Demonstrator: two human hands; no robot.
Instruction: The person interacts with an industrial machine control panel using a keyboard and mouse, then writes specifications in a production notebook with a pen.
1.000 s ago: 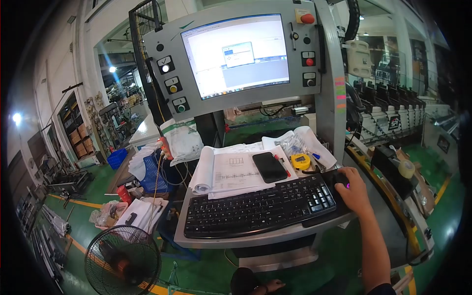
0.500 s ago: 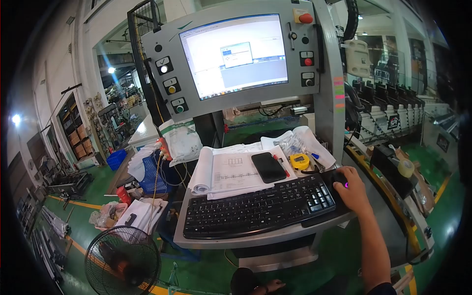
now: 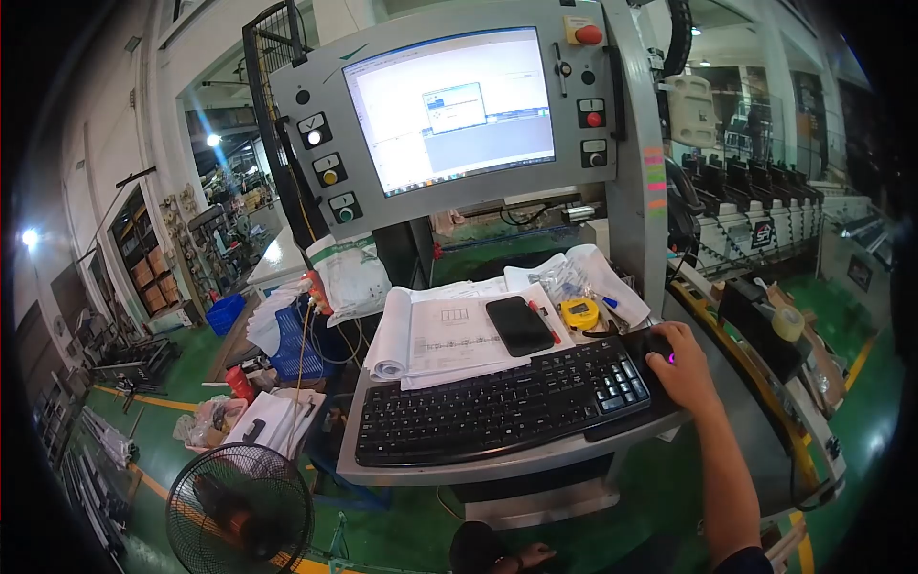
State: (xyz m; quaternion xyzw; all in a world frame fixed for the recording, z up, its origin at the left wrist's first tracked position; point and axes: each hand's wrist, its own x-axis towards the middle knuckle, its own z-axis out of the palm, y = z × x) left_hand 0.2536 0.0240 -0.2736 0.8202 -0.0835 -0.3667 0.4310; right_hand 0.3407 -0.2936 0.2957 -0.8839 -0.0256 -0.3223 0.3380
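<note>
My right hand is curled over a dark computer mouse at the right end of the control shelf; a small purple light glows by the fingers. Left of it lies a black keyboard. Low in the view, below the shelf, my left hand is in shadow, its fingers too dark to make out. Above the keyboard are printed drawings with a rolled edge, a black phone, a red pen and a yellow tape measure. The monitor displays a small dialog window.
Buttons and a red emergency stop flank the monitor. A black fan stands at lower left, near papers and a blue basket. Right of the shelf, a tape roll sits by a yellow-edged rail. Machinery stands behind.
The whole view has shifted very slightly. My right hand stays on the mouse, and the dialog on the monitor looks the same.
</note>
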